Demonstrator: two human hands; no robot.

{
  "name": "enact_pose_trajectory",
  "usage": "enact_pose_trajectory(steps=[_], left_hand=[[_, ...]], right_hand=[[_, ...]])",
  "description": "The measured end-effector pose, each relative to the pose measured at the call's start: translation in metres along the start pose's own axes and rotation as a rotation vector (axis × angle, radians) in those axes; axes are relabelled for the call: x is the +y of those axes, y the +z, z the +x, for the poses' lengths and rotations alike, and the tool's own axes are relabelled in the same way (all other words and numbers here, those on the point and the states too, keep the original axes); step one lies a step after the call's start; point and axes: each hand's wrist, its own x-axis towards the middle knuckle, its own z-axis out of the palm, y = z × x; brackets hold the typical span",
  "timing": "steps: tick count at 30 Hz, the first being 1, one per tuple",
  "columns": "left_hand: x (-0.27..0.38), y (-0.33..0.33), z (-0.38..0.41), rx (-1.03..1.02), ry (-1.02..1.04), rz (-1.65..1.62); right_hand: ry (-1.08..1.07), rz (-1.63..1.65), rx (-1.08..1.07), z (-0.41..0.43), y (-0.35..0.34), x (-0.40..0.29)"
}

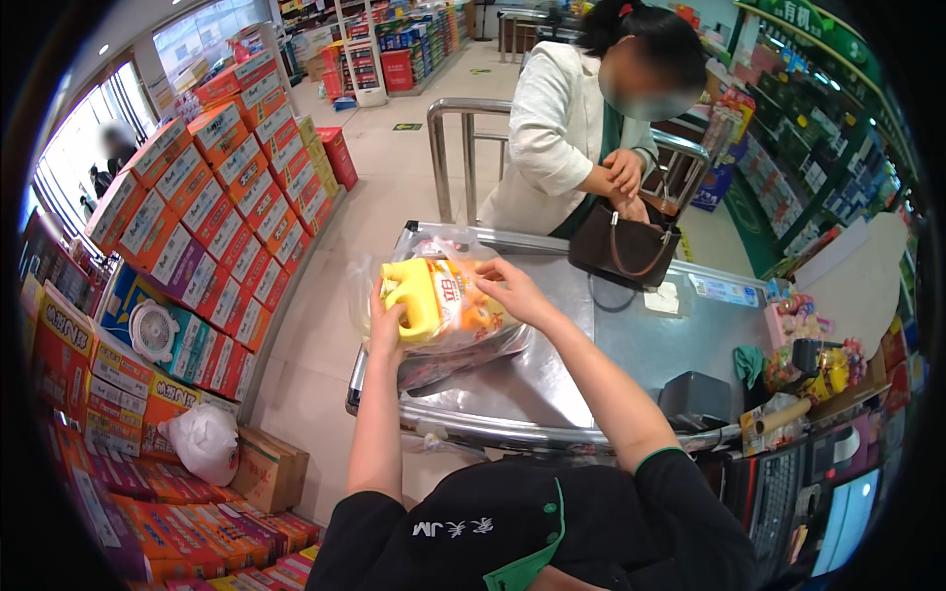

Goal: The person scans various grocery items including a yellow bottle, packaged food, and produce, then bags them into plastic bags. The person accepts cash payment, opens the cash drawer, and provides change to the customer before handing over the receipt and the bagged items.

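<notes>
A yellow plastic jug (411,299) of detergent, with a white and orange label, lies on its side in a clear plastic bag (473,247) on the metal checkout counter (550,369). Around its handle and neck end, my left hand (386,321) grips the jug. My right hand (511,289) is at the jug's base end, fingers bent against the label or the bag film; whether it pinches the film is unclear. Other contents under the jug are mostly hidden by the bag.
Across the counter stands a person in a white jacket (550,111), one hand inside a dark handbag (624,247). A dark box-shaped device (695,399) and a keyboard (772,495) are at right. Stacked cartons (222,199) line the left; steel rails (467,159) stand behind.
</notes>
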Motion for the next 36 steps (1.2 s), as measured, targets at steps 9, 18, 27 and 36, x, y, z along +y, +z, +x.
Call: enact_pose_trajectory(steps=[9, 18, 27, 36], left_hand=[[-0.015, -0.011, 0.018, 0.116, 0.076, 0.107], [-0.026, -0.024, 0.039, 0.195, 0.121, 0.574], [-0.063, -0.064, 0.064, 0.198, 0.198, 0.977], [-0.003, -0.020, 0.024, 0.225, 0.540, 0.969]], right_hand=[[0.113, 0.084, 0.127, -0.044, -0.060, 0.013], [0.207, 0.184, 0.187, -0.070, -0.068, 0.044], [0.269, 0.209, 0.159, -0.077, -0.061, 0.028], [0.298, 0.243, 0.163, -0.096, -0.079, 0.036]])
